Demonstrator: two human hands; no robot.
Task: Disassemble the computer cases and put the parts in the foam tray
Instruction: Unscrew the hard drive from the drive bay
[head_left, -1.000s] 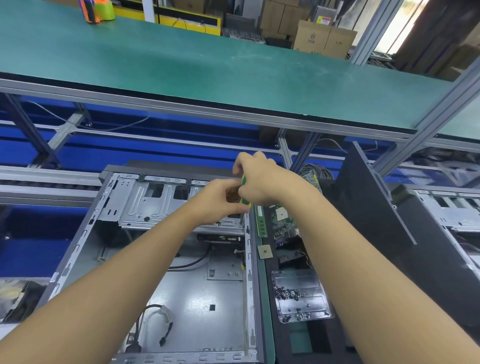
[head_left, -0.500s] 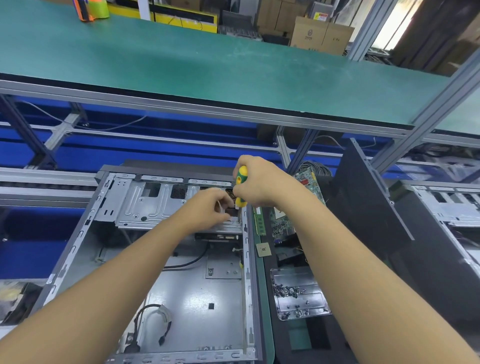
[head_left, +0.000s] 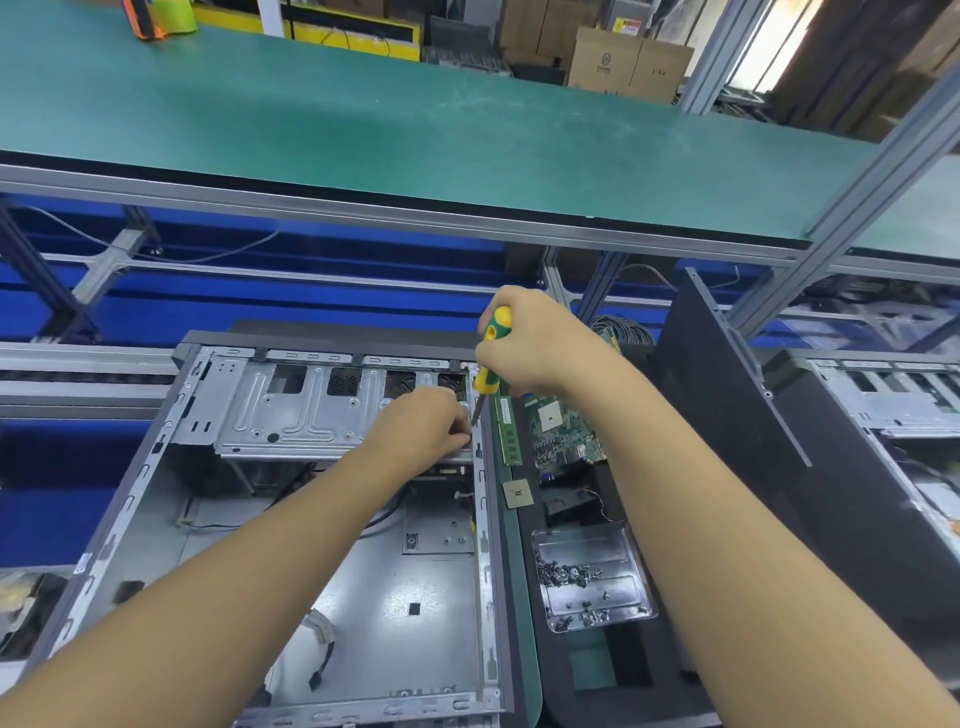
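Note:
An open grey computer case (head_left: 156, 457) lies flat in front of me, with a metal drive cage (head_left: 291, 410) across its far end. My right hand (head_left: 535, 348) grips a yellow-green screwdriver (head_left: 491, 358) whose tip points down at the cage's right end. My left hand (head_left: 426, 426) rests on the cage beside the tip, with its fingertips pinched together there; what they hold is hidden. To the right sits the black foam tray (head_left: 613, 675), holding a green motherboard (head_left: 563, 426), a RAM stick (head_left: 508, 431), a CPU chip (head_left: 518, 493) and a clear dish of screws (head_left: 592, 577).
Loose cables (head_left: 322, 654) lie on the case floor. A black side panel (head_left: 727, 415) leans right of the tray, and a second case (head_left: 893, 400) stands beyond it. A green-topped shelf (head_left: 415, 135) runs overhead at the back.
The screwdriver has lifted slightly and more of its handle shows. My left hand has slid lower on the cage, next to the tip.

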